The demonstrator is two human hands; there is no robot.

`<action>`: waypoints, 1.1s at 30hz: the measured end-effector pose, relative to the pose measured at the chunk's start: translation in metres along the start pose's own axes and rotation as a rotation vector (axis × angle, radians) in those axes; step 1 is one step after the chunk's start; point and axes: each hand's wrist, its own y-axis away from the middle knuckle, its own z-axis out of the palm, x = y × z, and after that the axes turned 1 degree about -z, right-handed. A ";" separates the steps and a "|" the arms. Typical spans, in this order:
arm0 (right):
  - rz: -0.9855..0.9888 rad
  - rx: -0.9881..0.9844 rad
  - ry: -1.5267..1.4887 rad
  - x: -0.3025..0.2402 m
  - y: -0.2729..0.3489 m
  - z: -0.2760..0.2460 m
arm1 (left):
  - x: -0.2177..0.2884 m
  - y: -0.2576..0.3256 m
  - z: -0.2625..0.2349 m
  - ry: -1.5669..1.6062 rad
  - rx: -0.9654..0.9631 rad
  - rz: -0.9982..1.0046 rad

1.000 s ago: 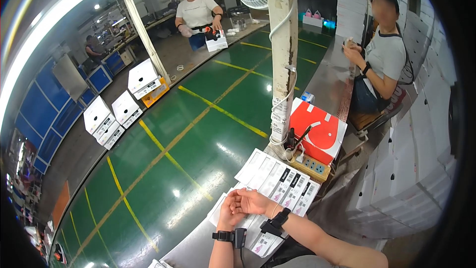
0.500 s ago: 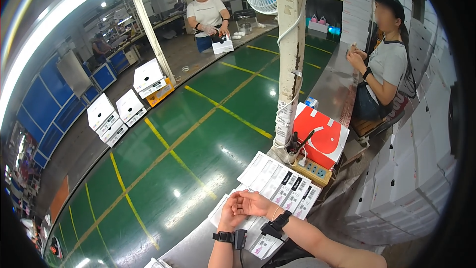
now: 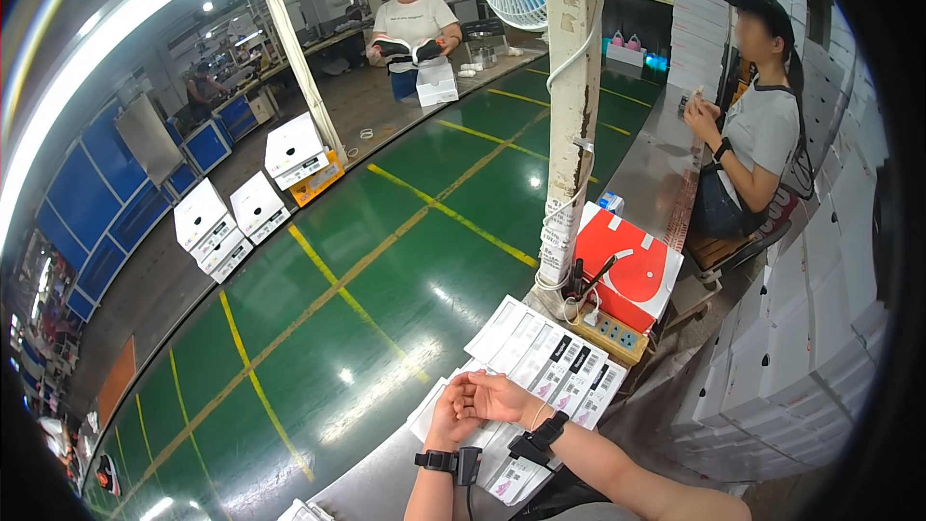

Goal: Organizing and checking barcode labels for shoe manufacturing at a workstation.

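In the head view, the left hand (image 3: 451, 417) and right hand (image 3: 497, 397) meet at the fingers, each loosely curved rather than clenched, with nothing visible in either; whether something small hides between the palms, I cannot tell. The labelled white boxes (image 3: 569, 374) lie in a row just beneath the hands and out to their right, on the metal table (image 3: 371, 484); whether they are folded flat cannot be told. Resting here is best done with little weight in the wrists, as the overlapping boxes look apt to slide, and with the black wrist unit (image 3: 469, 466) and its cord clear of the box edges. Beyond the hands and to their right stand a power strip (image 3: 606, 333) with a plug in it, a red box (image 3: 629, 265) and a pillar (image 3: 571, 116), which would likely block a reach that way. Ahead and to the left of the hands spreads the green belt (image 3: 376, 256) with yellow lines, white cartons (image 3: 203, 217) stacked past its far edge. Far ahead, a co-worker (image 3: 415, 19) holds a shoe; another person (image 3: 762, 125) sits well off to the right.
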 end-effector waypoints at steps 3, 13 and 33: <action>-0.005 0.003 -0.002 0.000 0.001 0.000 | 0.000 0.003 0.008 0.000 -0.031 0.015; -0.003 0.004 -0.006 0.001 0.001 0.001 | 0.005 0.009 0.019 0.014 -0.032 -0.003; -0.002 -0.008 0.010 0.002 0.002 0.001 | 0.001 0.003 -0.001 0.073 0.013 -0.042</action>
